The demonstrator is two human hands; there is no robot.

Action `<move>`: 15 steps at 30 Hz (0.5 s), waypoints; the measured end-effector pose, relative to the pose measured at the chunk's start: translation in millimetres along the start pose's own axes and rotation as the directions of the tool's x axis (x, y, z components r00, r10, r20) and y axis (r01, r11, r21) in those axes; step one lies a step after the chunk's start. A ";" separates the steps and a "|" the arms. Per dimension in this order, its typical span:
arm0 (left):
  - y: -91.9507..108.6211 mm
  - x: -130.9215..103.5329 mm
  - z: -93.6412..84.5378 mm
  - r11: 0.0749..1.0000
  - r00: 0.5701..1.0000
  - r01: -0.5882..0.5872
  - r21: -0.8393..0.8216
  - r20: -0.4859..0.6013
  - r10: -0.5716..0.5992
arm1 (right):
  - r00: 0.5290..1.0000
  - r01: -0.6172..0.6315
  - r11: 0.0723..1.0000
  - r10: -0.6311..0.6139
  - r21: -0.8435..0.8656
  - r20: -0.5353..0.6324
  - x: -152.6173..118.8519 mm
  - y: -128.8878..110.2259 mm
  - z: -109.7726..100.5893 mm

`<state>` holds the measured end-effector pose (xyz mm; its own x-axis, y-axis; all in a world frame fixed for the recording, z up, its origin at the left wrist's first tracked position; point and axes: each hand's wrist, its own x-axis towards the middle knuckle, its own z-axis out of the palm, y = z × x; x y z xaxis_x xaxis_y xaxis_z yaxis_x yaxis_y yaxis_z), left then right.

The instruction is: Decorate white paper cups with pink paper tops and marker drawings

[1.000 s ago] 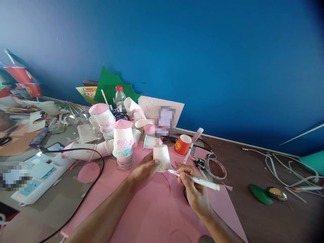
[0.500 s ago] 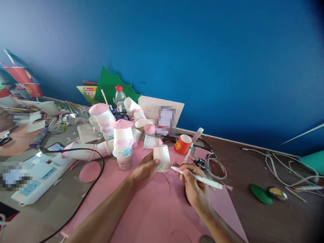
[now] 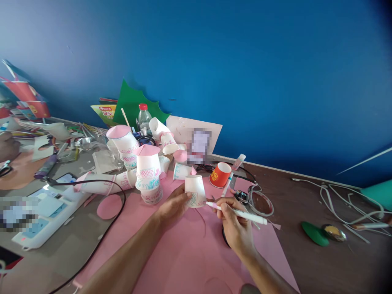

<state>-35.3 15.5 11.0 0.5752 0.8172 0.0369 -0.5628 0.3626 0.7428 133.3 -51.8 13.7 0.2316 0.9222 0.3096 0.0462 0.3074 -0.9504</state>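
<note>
My left hand [image 3: 174,206] holds a white paper cup [image 3: 195,188] upside down by its left side, above the pink sheet [image 3: 183,253]. Green crosshatching and some pink marks show near the cup's rim. In my right hand [image 3: 234,220] is a white marker [image 3: 249,216], its pink end pointing left and touching or nearly touching the cup's right edge. Left of the cup stands a stack of decorated cups [image 3: 148,173] topped by a pink paper cone. A red cup [image 3: 220,174] is behind my right hand.
A power strip [image 3: 52,216] and a looping black cable lie at the left. Tape [image 3: 261,201] lies right of the red cup. More cups, a bottle [image 3: 143,116] and green card [image 3: 131,102] stand near the blue wall. Part of another person's hand [image 3: 8,146] shows at far left.
The view has shifted very slightly. Both hands keep their holds, with the cup and marker in nearly the same position. The other person's hand at far left shows a little more.
</note>
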 end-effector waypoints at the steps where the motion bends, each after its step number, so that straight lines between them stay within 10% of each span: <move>1: 0.4 -0.1 0.5 1.000 1.000 0.001 -0.002 0.001 -0.001 | 1.000 -0.006 1.000 0.006 0.014 0.010 -0.3 0.9 -0.5; 15: 0.5 0.2 -0.9 1.000 1.000 0.010 -0.029 0.001 -0.010 | 0.998 -0.065 0.996 0.064 0.061 0.024 0.6 4.4 -1.6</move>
<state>-36.0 16.2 10.8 0.5812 0.8132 0.0303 -0.5740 0.3833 0.7236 135.2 -50.3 9.7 0.2104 0.9455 0.2487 -0.0286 0.2602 -0.9651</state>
